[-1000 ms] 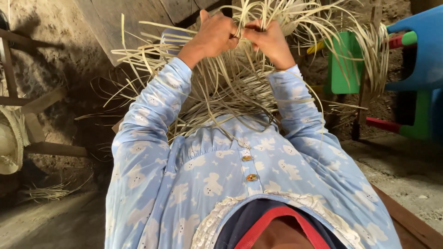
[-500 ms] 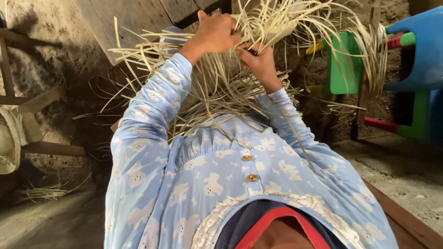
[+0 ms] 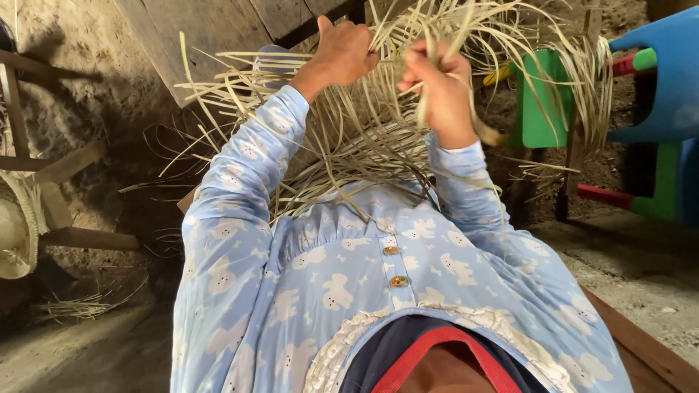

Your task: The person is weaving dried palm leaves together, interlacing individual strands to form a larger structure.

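Your left hand [image 3: 342,52] is closed around a bunch of pale straw strips [image 3: 378,138], knuckles up, right against the woven part of the work at the top of the view. Your right hand [image 3: 440,84] is also closed, pinching a few separate strips and holding them just beside the left; one strip runs down across its fingers.

The piece itself sits in front of your chest, above your lap. Only a small dense patch, where the strips cross tightly near your hands, reads as woven, and its exact extent is hidden behind your fingers. Everything else is loose: long strips fan out to both sides, curl down toward your blue patterned sleeves [image 3: 240,182], and arch over toward the green and blue plastic chair [image 3: 542,102] on your right.

Judging by that, you look to be early to midway in the weave. A start is made and being held firm, but most of the strip length is unworked, and no edge or rim shows as finished.

Off to your left, a woven straw hat [image 3: 16,233] lies by the wooden frame [image 3: 69,164], and a small bundle of spare strips [image 3: 80,304] lies on the earth floor [image 3: 641,269]. A wooden plank [image 3: 196,36] slants behind your hands.
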